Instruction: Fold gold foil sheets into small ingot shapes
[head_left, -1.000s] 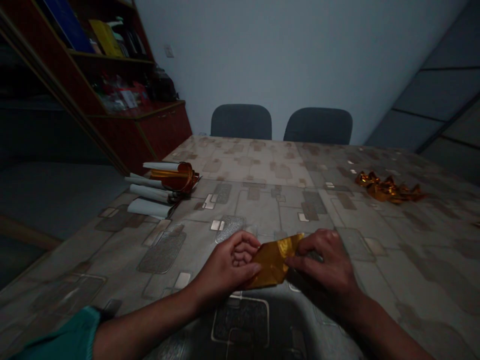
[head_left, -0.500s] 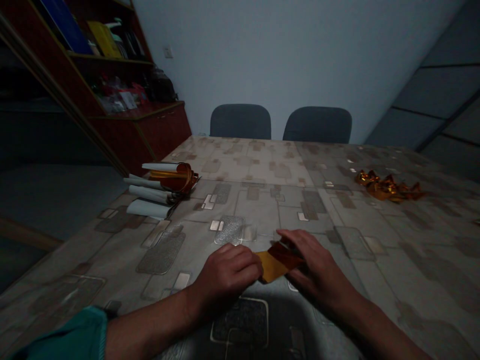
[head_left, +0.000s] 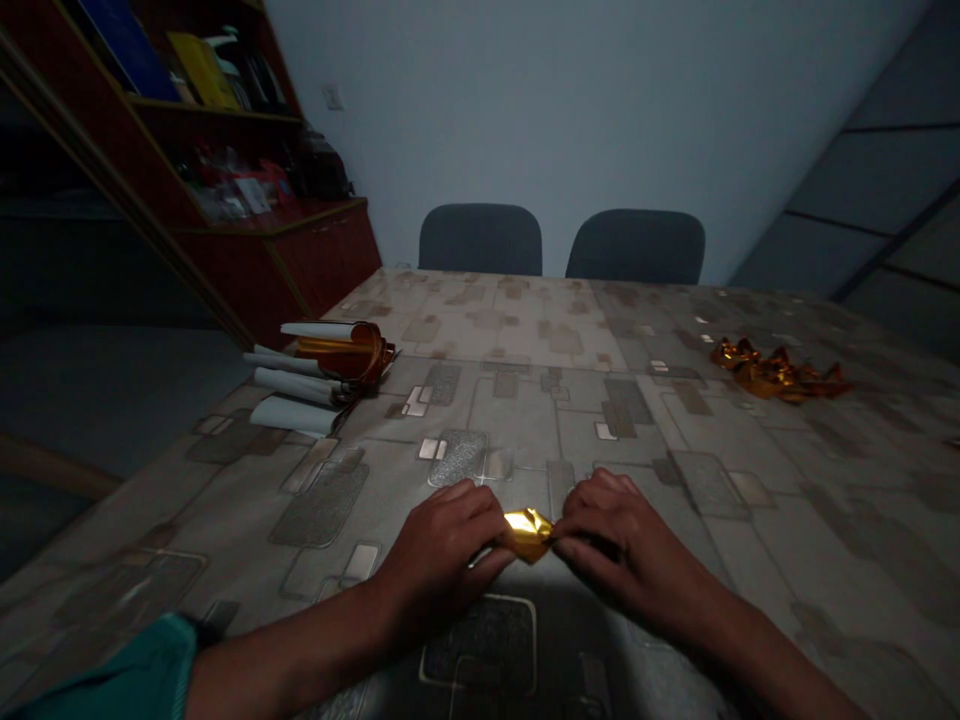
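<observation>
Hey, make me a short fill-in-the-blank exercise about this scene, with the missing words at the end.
1. The left hand and right hand hold a folded foil piece that is ____ in colour.
2. Curled sheets lie on the table's ____ side.
3. Folded foil shapes lie on its ____ side.
4. Beyond it stand ____ chairs.

Missing words: gold; left; right; two.

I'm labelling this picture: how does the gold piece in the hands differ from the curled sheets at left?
The gold piece is held between the left hand and right hand; the curled sheets lie on the table. The gold piece looks small and all gold; the curled sheets, bulkier and partly pale. Both show gold.
</observation>
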